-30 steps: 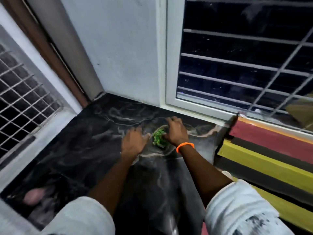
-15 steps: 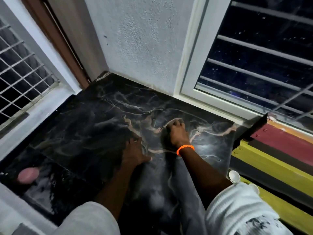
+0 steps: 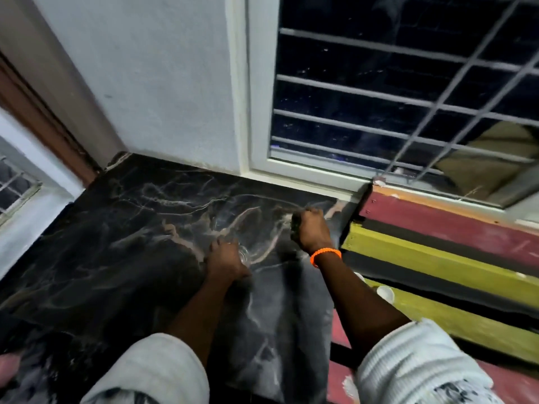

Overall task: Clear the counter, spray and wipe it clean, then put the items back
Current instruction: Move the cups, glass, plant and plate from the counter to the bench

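Fingers of the right hand (image 3: 310,228) curl closed around a dark scrubbing pad, largely hidden, pressed on the black marble counter (image 3: 122,237) near its far right edge, beside the striped shelf (image 3: 437,249). Left hand (image 3: 226,259), fingers bent, rests on the counter's middle over something small and glassy; its grip cannot be told. An orange wristband (image 3: 325,254) circles the right wrist. No legible writing appears.

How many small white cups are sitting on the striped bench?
2: one white cup on the yellow stripe, another peeking out beside the right forearm. More may be hidden behind the arm.
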